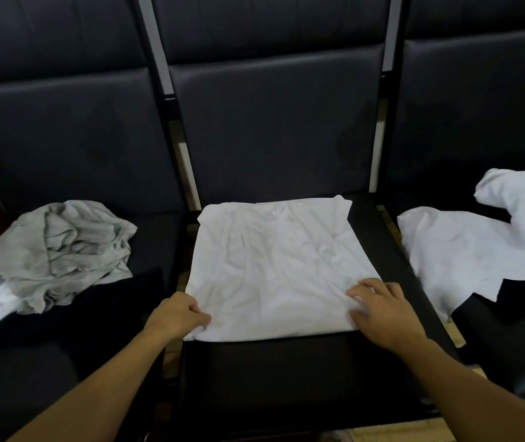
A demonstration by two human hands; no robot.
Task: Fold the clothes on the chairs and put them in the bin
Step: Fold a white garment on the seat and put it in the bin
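A white shirt (274,266), folded into a rough square, lies flat on the seat of the middle black chair (270,371). My left hand (178,315) pinches the shirt's near left corner. My right hand (382,309) lies on the near right corner with fingers curled into the cloth. A crumpled grey garment (60,250) sits on the left chair. Loose white clothes (478,247) are spread over the right chair. No bin is in view.
Three black padded chairs stand side by side with tall backrests (270,122). A black cloth (121,301) lies beside the grey garment on the left seat. Light floor (446,432) shows below the seats at the bottom right.
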